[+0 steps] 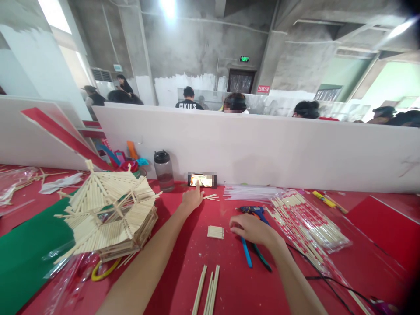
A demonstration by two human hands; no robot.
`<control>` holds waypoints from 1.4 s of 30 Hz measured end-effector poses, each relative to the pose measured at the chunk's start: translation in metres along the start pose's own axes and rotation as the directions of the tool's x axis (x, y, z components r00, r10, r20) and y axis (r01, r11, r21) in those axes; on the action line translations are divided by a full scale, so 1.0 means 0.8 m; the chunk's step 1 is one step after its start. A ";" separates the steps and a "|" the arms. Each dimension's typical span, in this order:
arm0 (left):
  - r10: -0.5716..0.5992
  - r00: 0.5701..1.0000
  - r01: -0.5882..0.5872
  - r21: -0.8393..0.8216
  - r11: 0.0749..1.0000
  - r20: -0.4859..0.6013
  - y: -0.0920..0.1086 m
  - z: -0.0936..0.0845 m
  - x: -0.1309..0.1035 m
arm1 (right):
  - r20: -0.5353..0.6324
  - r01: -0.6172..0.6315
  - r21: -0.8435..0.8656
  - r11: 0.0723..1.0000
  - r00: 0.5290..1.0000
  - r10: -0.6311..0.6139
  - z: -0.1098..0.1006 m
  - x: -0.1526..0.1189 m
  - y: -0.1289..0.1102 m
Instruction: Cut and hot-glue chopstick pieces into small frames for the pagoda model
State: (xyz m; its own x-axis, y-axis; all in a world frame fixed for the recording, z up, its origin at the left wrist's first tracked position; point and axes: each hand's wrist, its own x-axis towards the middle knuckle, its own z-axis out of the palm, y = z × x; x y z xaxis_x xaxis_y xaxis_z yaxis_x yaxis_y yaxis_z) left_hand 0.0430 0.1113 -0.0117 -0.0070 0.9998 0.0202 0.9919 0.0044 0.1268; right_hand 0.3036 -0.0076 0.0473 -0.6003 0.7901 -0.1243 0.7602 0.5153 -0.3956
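My left hand (193, 198) reaches forward, its index finger extended onto the lit screen of a phone (202, 180) that leans against the white partition. My right hand (247, 227) rests over the handles of pliers (246, 253), its fingers curved and apart with nothing held between them. Just left of it lies a small flat panel of joined sticks (215, 232). A blue glue gun (252, 210) is right behind that hand. Loose wooden sticks (211, 291) lie nearer to me, and a few short ones (211, 197) are beside my left hand.
A large stick-built model (111, 210) stands at left on a green sheet (22, 240). A water bottle (163, 170) is behind it. Clear glue sticks (249, 193), bagged sticks (311, 218) and black cables (323, 278) lie right. People sit beyond the partition (262, 153).
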 end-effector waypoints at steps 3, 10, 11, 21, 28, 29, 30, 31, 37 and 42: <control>-0.010 1.000 0.010 0.004 1.000 0.004 0.001 -0.001 0.001 | 0.002 0.002 0.011 1.000 1.000 -0.002 0.001 0.000 0.000; 0.014 1.000 -0.014 -0.007 1.000 0.020 0.001 -0.015 -0.009 | -0.022 0.018 0.027 0.999 1.000 -0.017 0.008 0.003 -0.002; 0.028 0.999 -0.028 -0.011 1.000 0.022 0.000 -0.019 -0.014 | -0.031 0.019 0.028 0.999 0.999 -0.018 0.011 0.005 -0.003; 0.251 0.967 -0.253 -0.079 0.964 -0.042 0.000 -0.052 -0.113 | -0.106 0.038 -0.099 0.994 0.993 -0.049 0.046 0.019 -0.035; 0.548 0.835 -0.507 -0.316 0.802 0.052 0.001 -0.035 -0.161 | -0.082 0.026 -0.157 0.987 0.996 -0.039 0.056 0.024 -0.043; 0.561 0.826 -0.517 -0.319 0.794 0.057 0.002 -0.031 -0.164 | -0.085 0.023 -0.163 0.986 0.996 -0.037 0.057 0.025 -0.043; 0.566 0.823 -0.521 -0.317 0.792 0.060 0.002 -0.028 -0.166 | -0.087 0.019 -0.170 0.985 0.996 -0.034 0.059 0.026 -0.042; 0.566 0.822 -0.522 -0.315 0.793 0.062 0.003 -0.024 -0.168 | -0.088 0.016 -0.177 0.984 0.996 -0.032 0.060 0.026 -0.042; 0.546 0.836 -0.501 -0.340 0.796 0.047 0.002 -0.015 -0.174 | -0.091 0.033 -0.194 0.980 0.995 -0.051 0.064 0.029 -0.039; 0.540 0.841 -0.495 -0.337 0.801 0.048 0.003 -0.012 -0.175 | -0.086 0.041 -0.189 0.981 0.995 -0.058 0.062 0.030 -0.041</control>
State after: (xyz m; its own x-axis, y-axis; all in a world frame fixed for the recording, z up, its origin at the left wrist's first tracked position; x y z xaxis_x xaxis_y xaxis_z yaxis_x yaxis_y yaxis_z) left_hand 0.0448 -0.0285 -0.0044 0.5354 0.8438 0.0374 0.7555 -0.4983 0.4253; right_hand 0.2521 -0.0223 0.0123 -0.6195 0.7847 -0.0221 0.7684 0.6005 -0.2212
